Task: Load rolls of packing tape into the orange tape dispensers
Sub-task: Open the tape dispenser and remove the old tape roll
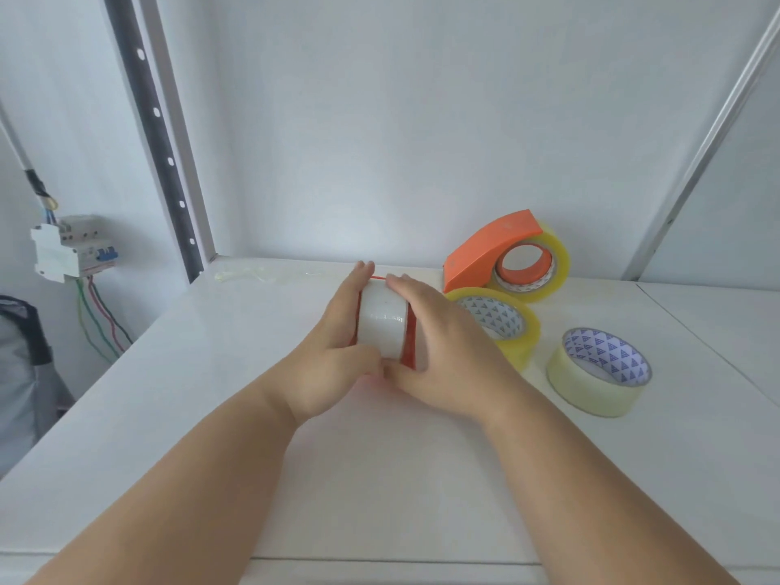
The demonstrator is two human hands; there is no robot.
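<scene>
At the middle of the white table, my left hand and my right hand clasp an upright clear tape roll from both sides. Thin strips of an orange dispenser show along the roll's right edge; the hands hide the rest of it. A second orange dispenser with a yellowish roll loaded in it stands at the back right. Two loose rolls lie flat to the right: a yellow one partly behind my right hand, and a paler one nearer the front.
The white table ends at a left edge, beyond which hang a circuit breaker and coloured wires. A crumpled clear tape strip lies at the back by the wall. A perforated metal post rises at the back left.
</scene>
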